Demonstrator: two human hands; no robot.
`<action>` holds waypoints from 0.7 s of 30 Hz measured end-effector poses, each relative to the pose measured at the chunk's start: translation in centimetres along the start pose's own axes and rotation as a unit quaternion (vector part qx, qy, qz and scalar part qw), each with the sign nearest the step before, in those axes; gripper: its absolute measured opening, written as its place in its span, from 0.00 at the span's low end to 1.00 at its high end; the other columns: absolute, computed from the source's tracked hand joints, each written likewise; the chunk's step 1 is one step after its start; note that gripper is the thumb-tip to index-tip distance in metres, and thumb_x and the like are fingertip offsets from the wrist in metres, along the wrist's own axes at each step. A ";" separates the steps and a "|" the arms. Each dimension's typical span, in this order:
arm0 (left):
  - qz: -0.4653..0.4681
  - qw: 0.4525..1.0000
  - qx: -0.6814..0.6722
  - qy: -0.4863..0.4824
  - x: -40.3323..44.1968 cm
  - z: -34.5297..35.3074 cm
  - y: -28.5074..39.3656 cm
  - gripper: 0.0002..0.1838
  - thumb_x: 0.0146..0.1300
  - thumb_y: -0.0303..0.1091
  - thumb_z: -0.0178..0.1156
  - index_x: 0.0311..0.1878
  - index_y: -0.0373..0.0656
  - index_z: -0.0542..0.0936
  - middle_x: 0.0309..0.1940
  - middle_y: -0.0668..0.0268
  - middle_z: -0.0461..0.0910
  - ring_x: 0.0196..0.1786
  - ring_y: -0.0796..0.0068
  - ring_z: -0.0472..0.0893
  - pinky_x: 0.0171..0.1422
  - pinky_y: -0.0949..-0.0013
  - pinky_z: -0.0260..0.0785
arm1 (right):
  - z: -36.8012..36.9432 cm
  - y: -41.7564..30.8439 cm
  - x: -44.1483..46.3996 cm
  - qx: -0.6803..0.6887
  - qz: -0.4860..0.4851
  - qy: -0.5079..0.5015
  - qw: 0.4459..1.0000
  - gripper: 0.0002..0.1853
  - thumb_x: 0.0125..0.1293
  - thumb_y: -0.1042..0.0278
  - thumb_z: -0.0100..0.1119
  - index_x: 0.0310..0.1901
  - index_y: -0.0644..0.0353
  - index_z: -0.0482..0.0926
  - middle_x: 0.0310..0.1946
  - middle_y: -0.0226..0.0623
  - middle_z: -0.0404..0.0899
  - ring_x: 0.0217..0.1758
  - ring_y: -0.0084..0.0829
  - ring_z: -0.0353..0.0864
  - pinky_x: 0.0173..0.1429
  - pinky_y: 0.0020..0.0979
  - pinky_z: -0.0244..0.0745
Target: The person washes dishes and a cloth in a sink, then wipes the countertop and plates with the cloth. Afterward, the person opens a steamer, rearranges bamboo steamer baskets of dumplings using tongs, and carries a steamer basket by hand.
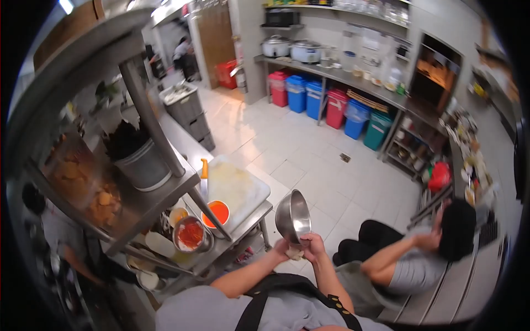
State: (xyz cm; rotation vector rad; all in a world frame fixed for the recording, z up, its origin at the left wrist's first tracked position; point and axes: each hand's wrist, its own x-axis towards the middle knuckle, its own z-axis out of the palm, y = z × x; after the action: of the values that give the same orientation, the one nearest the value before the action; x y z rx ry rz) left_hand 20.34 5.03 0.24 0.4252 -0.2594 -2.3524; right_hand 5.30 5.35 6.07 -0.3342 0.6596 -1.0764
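A steel mixing bowl [292, 216] is tipped on its side in front of my body, its opening turned to the right. My left hand [282, 251] is closed at the bowl's lower edge, on a pale cloth [295, 254] bunched under it. With its fingers closed on the bowl's lower rim, my right hand [313, 246] holds the other side. To the left, a white cutting board [237, 185] lies on the steel counter, with an orange-handled knife [204, 170] at its edge. A container of orange-red sauce [215, 213] and a steel pot with red food [191, 234] stand nearby.
A seated person [414, 265] is close on my right. Another person [58, 226] stands beyond the steel shelf [149, 204] at left. Red, blue and green bins [337, 109] line the far counter [359, 83]. Pale floor tiles [287, 149] lie between.
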 end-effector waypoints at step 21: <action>0.232 0.943 0.182 0.154 33.0 0.4 43.5 0.13 0.62 0.26 0.54 0.49 0.33 0.74 0.40 0.62 0.77 0.46 0.72 0.77 0.51 0.67 0.71 | -10.7 -34.1 37.0 -0.288 -0.060 0.290 0.911 0.14 0.48 0.74 0.50 0.37 0.74 0.71 0.30 0.47 0.77 0.24 0.39 0.79 0.22 0.31 0.77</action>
State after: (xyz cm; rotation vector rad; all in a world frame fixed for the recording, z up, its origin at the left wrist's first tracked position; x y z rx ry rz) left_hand 24.74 -49.06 6.22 0.8062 -0.5791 -1.7461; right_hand -13.96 -42.31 4.49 -0.5737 1.5189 -1.0849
